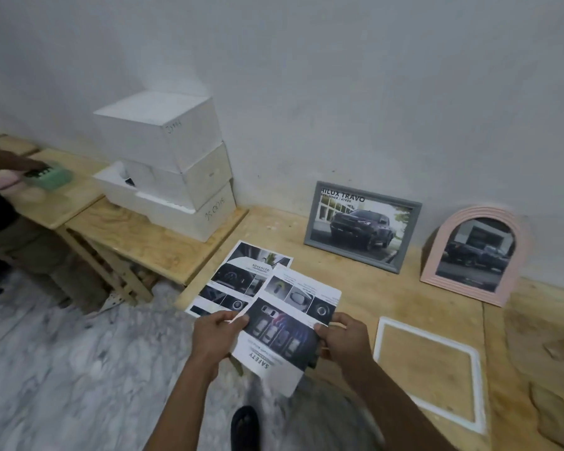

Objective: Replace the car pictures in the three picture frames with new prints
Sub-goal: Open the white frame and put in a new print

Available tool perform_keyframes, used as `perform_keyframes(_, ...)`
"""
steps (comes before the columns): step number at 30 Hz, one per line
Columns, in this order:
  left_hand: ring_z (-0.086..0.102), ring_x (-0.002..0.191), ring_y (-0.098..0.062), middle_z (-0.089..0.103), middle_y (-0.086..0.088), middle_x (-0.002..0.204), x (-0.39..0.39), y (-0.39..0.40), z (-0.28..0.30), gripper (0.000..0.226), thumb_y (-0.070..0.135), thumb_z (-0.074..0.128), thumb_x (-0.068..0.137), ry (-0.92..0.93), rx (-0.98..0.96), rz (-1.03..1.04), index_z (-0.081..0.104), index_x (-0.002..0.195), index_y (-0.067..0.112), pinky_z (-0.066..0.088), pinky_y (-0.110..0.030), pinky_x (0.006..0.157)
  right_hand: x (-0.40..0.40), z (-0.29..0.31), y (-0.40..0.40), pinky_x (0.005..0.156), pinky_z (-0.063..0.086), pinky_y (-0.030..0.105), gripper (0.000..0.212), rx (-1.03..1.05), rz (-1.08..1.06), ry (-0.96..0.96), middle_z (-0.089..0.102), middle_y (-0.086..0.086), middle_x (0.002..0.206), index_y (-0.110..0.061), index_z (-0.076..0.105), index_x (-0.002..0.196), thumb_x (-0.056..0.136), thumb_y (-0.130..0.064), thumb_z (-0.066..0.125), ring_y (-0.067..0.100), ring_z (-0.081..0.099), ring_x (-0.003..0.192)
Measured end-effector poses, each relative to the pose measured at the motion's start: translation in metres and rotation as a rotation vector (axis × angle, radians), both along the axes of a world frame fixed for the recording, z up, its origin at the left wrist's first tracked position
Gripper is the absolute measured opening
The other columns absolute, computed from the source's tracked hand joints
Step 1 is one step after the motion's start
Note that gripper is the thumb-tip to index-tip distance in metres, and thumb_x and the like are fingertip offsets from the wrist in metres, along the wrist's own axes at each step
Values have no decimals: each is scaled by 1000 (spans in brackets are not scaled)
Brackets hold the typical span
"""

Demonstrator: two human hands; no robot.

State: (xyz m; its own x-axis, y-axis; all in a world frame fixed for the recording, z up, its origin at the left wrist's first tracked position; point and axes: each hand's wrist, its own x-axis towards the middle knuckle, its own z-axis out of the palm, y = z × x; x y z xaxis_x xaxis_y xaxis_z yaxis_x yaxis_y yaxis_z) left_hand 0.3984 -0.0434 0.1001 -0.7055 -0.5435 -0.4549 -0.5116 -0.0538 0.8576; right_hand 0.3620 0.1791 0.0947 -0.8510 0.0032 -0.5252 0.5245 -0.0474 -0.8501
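Observation:
I hold a printed car sheet point(287, 323) headed "SAFETY" above the front edge of the wooden table point(355, 297). My left hand point(214, 336) pinches its left edge and my right hand point(344, 340) pinches its right edge. A second print point(238, 281) headed "ADVANCED" lies flat on the table just beyond it. A grey frame point(362, 227) with a dark pickup picture leans against the wall. To its right leans a pink arched frame point(472, 255) with another truck picture. A white frame point(430, 369) lies flat and empty by my right hand.
Stacked white foam boxes point(170, 164) sit on a lower wooden bench point(137, 236) to the left. Another person's arm point(10, 161) reaches to a green object point(51, 177) at far left. Marble floor point(62, 369) lies below, with my dark shoe point(245, 424) on it.

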Motion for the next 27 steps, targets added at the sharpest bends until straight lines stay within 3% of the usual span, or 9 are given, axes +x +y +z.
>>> perform_keyframes(3,66,56,-20,74,-9,71,-30,-36,-12,12,15,80,80,-31,-6,-43,73,79,6,50,-30,55,-27,-18,-42,59,57,38,19,49,-31,-10,73,14,81,-11,66,92,76,-7,75,25,67,60)
perform_keyframes(5,65,55,-21,72,-7,66,-52,-62,-24,12,13,78,81,-45,-13,-69,71,76,6,51,-29,53,-43,-29,-71,66,60,48,26,89,18,-8,74,10,89,-19,65,94,74,-5,71,28,72,75)
perform_keyframes(8,70,66,-26,72,-9,72,-80,-102,-41,18,14,78,80,-121,-121,-134,66,66,14,60,-42,62,-60,-42,-110,64,61,42,35,206,38,-21,72,6,92,-19,63,96,78,10,60,26,71,76)
perform_keyframes(12,70,75,-24,72,-4,78,-111,-149,-60,11,18,78,75,-198,-265,-333,68,73,16,61,-47,71,-83,-63,-151,66,60,47,27,330,8,-31,73,6,86,-17,67,89,76,7,67,27,69,77)
perform_keyframes(16,66,75,-21,68,-4,79,-138,-177,-85,20,28,79,74,-291,-425,-519,65,75,15,59,-41,74,-100,-76,-182,65,55,29,16,461,-90,-70,70,2,79,-16,65,77,78,-1,68,23,67,76)
perform_keyframes(20,63,75,-21,64,-5,81,-158,-188,-108,27,34,78,75,-351,-464,-587,58,74,16,55,-33,70,-119,-90,-197,48,33,7,16,564,-66,-90,66,2,77,-12,66,85,81,3,65,15,59,69)
perform_keyframes(24,63,85,-23,64,-4,93,-175,-194,-131,30,39,74,78,-377,-505,-671,60,88,15,51,-31,73,-133,-105,-202,39,31,5,19,634,-43,-90,62,-2,77,-16,62,87,83,2,64,11,54,65)
perform_keyframes(27,63,94,-25,63,-4,103,-182,-197,-142,45,48,72,78,-443,-561,-729,60,103,13,49,-33,77,-138,-118,-207,49,39,9,14,700,-18,-111,70,2,83,-13,67,89,82,-1,65,12,57,66)
